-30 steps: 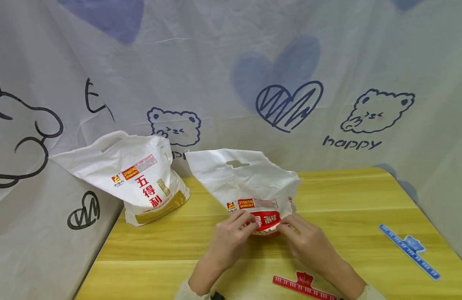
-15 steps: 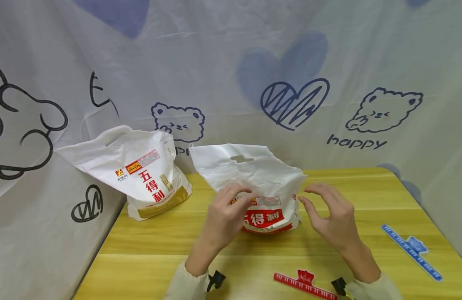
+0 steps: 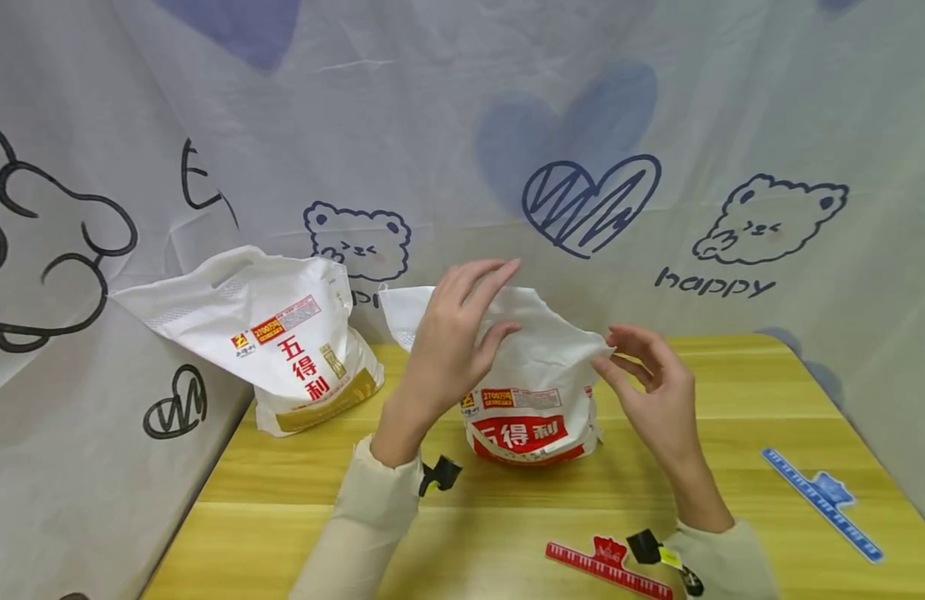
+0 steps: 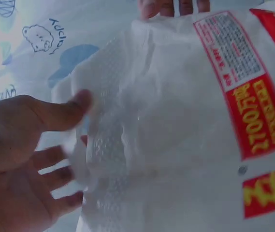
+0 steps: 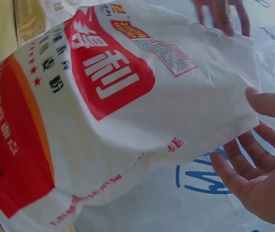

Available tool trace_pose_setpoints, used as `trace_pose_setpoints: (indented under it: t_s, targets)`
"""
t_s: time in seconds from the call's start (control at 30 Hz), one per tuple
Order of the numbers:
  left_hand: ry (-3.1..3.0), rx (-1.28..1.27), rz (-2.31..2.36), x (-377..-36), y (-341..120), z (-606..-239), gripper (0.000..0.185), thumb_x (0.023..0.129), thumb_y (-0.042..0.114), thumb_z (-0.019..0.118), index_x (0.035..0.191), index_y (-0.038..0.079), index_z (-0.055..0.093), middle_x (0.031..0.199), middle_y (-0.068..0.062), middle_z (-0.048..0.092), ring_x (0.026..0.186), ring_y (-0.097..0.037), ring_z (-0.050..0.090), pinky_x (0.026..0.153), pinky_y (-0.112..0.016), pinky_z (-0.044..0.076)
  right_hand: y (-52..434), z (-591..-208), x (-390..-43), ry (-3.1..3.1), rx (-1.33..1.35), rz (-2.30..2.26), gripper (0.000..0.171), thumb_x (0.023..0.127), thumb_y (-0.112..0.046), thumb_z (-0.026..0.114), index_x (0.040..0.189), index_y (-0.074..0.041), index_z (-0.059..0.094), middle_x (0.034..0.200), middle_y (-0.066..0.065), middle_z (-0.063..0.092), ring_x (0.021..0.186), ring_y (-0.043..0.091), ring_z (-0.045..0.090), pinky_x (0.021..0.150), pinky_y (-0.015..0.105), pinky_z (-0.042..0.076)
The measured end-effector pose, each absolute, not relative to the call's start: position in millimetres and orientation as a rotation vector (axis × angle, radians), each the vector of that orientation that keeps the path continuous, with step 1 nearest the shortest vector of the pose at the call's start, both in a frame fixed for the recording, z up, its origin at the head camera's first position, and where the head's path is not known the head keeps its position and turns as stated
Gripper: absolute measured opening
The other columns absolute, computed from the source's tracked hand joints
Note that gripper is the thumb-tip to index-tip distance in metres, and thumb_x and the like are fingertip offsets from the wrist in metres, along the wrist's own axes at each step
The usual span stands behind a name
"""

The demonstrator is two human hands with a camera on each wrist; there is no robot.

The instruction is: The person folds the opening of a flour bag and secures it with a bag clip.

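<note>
A white flour bag point(image 3: 541, 358) with a red printed panel stands upright on the table, its flat top leaning back. My left hand point(image 3: 451, 333) is raised at its upper left, fingers extended. In the left wrist view the thumb overlaps the bag's embossed top band, with the other fingers at the far side of the edge. My right hand point(image 3: 661, 396) is at the upper right corner. Its thumb lies at the front and its fingers spread behind the edge in the right wrist view. The left hand hides the bag's handle slot in the head view.
A second white flour bag point(image 3: 282, 333), with a gold band, stands at the left. A red piano-key clip point(image 3: 608, 569) lies near the front, a blue one point(image 3: 822, 504) at the right. A printed curtain point(image 3: 447, 183) hangs behind the wooden table point(image 3: 282, 517).
Both hands have risen from the bag's lower front to its top, the left at the upper left and the right at the upper right corner. Their fingers were bent against the red panel before.
</note>
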State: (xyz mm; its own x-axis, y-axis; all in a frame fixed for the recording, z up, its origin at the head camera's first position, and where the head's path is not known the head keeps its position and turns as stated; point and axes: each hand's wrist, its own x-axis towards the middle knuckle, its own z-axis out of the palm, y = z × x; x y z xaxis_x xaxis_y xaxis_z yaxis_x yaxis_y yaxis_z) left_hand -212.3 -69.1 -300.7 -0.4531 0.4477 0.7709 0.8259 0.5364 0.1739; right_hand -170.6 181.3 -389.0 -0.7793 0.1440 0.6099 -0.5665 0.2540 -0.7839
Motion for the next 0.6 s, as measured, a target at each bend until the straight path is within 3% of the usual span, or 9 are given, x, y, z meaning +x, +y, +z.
trace_pose_setpoints:
  t_s: [0.23,0.43,0.6]
  targets:
    - [-2.323,-1.058,-0.744,-232,-76,-293,0.037,0.085,0.011,0.084,0.117,0.008,0.066,0.113,-0.008,0.072,0.102,-0.024,0.066,0.087,-0.037,0.054,173,-394,-172,-1.990,0.312,1.587,0.027,0.090,0.001,0.076,0.115,0.002,0.068,0.111,0.008,0.069,0.100,0.009,0.068,0.090,0.018,0.054]
    - [-2.234,-1.095,-0.765,-236,-73,-293,0.020,0.085,-0.001,0.081,0.092,0.006,0.063,0.089,-0.007,0.069,0.084,-0.023,0.064,0.076,-0.036,0.054,173,-398,-174,-2.001,0.262,1.427,0.019,0.089,0.001,0.077,0.107,0.002,0.071,0.104,0.011,0.072,0.094,0.002,0.067,0.085,0.014,0.053]
    - [-2.165,-1.074,-0.678,-236,-73,-293,0.028,0.082,-0.012,0.072,0.080,0.010,0.055,0.077,-0.002,0.058,0.075,-0.020,0.055,0.072,-0.035,0.047,175,-399,-177,-1.964,0.314,1.340,0.017,0.086,0.008,0.078,0.099,0.000,0.072,0.096,0.010,0.071,0.086,0.005,0.066,0.080,0.013,0.054]
